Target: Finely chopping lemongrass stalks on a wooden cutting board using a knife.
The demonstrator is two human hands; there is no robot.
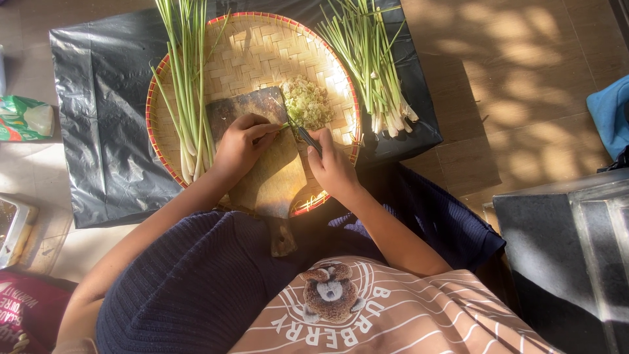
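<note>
- While the person sits over the work, a dark knitted cloth (196, 288) covers the lap nearest the camera, and both bare forearms reach forward from it.
- The wooden cutting board (272, 177) lies on the near part of a round woven tray (262, 46), its handle pointing back toward the lap.
- The left hand (241, 145) rests on the board with fingers curled, pressing down a thin green stalk (286, 124) at its tip.
- The right hand (333, 164) is closed around the dark handle of a knife (305, 136), whose blade meets the stalk just beside the left fingertips; the 2 hands are close together but not touching.
- Just beyond the blade sits a pile of chopped pale green bits (306, 101), partly on the board's far corner.
- 1 bundle of long stalks (187, 85) lies on the tray's left side.
- Another bundle (370, 59) lies to the right, on the black plastic sheet (98, 111) spread under the tray.
</note>
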